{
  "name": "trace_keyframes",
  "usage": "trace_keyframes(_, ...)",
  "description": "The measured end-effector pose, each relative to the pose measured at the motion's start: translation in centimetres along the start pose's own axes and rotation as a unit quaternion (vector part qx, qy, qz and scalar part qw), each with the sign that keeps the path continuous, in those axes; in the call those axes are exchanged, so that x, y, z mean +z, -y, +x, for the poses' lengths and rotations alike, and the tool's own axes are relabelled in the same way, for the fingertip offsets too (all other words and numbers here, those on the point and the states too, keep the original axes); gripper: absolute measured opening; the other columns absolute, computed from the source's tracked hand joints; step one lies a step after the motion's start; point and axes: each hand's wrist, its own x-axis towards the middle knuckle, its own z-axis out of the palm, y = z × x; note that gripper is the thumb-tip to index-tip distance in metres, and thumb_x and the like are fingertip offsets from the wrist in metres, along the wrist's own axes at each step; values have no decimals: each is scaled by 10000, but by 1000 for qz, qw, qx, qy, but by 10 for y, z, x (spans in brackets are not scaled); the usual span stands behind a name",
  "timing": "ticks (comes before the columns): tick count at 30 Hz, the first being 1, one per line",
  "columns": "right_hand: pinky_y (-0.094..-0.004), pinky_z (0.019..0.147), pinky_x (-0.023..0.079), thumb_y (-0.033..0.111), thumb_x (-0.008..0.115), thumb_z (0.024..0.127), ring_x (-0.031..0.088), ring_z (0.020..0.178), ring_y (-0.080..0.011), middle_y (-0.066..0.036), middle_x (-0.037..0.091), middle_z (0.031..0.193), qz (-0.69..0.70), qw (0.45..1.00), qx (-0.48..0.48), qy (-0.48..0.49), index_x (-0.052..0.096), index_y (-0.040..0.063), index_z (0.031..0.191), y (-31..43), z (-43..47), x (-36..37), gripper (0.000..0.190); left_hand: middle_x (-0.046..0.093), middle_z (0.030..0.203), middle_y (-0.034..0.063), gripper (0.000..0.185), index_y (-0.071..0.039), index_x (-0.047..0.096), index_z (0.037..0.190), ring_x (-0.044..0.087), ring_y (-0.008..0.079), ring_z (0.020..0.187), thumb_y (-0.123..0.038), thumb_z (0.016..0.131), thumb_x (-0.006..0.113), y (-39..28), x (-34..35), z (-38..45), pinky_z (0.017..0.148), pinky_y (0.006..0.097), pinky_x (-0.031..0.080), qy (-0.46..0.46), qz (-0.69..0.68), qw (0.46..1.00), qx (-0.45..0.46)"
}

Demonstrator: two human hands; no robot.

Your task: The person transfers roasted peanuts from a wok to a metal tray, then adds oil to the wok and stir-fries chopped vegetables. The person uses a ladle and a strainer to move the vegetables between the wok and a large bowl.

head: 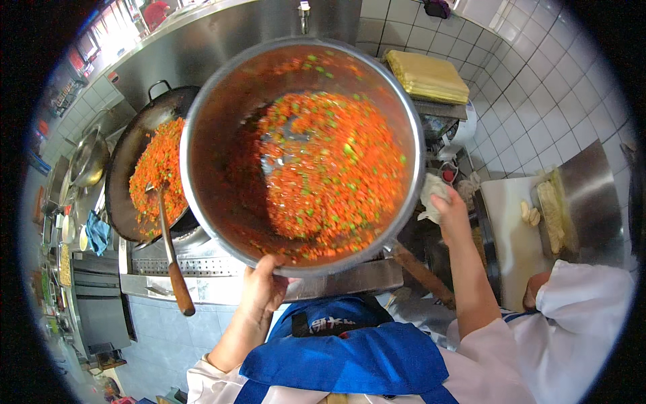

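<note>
A large stainless steel pot (416, 151) hangs in front of me with its mouth facing up at me. Inside lies a wet mix of finely chopped orange and green food (333, 171). My left hand (265, 285) grips the pot's near rim, thumb on top. In my right hand (451, 212) is a bunched white cloth (432, 197) at the pot's right side; whether a handle lies under it cannot be seen. Left of the pot, partly behind it, a dark wok (121, 187) holds more of the orange mix (156, 177). A wooden-handled utensil (171, 252) rests in the wok.
Below the wok runs a steel stove top (176, 267). Another wooden handle (424, 275) sticks out beneath the pot. Yellow stacked sheets (429, 76) stand back right. A white board (509, 217) lies right, near another person's white sleeve (585, 303). Metal bowls (88, 159) sit far left.
</note>
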Motion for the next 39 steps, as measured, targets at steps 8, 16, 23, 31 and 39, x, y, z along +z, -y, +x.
trace_keyframes(8, -318, 825, 462, 24, 630, 717, 588, 941, -241, -108, 588, 1081, -266, 935, -220, 84, 595, 53, 1066, -45, 154, 41, 352, 498, 1122, 192, 428, 76, 370, 1176, 555, 331, 972, -22, 777, 489, -25, 43, 68, 813, 486, 502, -33, 17, 987, 155)
trace_keyframes(16, -360, 967, 371, 30, 614, 702, 400, 1139, -309, -118, 421, 1259, -488, 808, -302, 132, 584, 115, 1110, -74, 228, 100, 418, 502, 1080, 173, 420, 19, 384, 1167, 552, 314, 978, -9, 762, 491, -16, 54, 101, 804, 476, 509, -54, 14, 973, 225)
trace_keyframes(23, -376, 935, 384, 19, 571, 714, 374, 1155, -331, -135, 449, 1217, -531, 789, -276, 138, 599, 118, 1084, -112, 245, 92, 384, 526, 1020, 148, 388, 13, 416, 1132, 566, 284, 920, -7, 755, 504, -10, 49, 117, 790, 456, 513, -87, -8, 973, 216)
trace_keyframes(31, -462, 1038, 158, 51, 529, 769, 254, 1275, -313, -99, 315, 1379, -662, 701, -245, 102, 608, 240, 1117, -67, 228, 119, 403, 485, 1107, 148, 454, -1, 399, 1180, 510, 304, 1014, -12, 740, 508, -14, 46, 121, 861, 461, 457, -103, 10, 973, 208)
trace_keyframes(39, -366, 1032, 256, 284, 398, 949, 378, 1191, -188, -97, 433, 1263, 286, 924, -45, 248, 412, 40, 1230, 25, 175, 164, 373, 504, 1075, 86, 346, -5, 470, 1120, 487, 178, 965, -37, 787, 559, -11, 24, 134, 864, 311, 380, -60, 45, 976, 203)
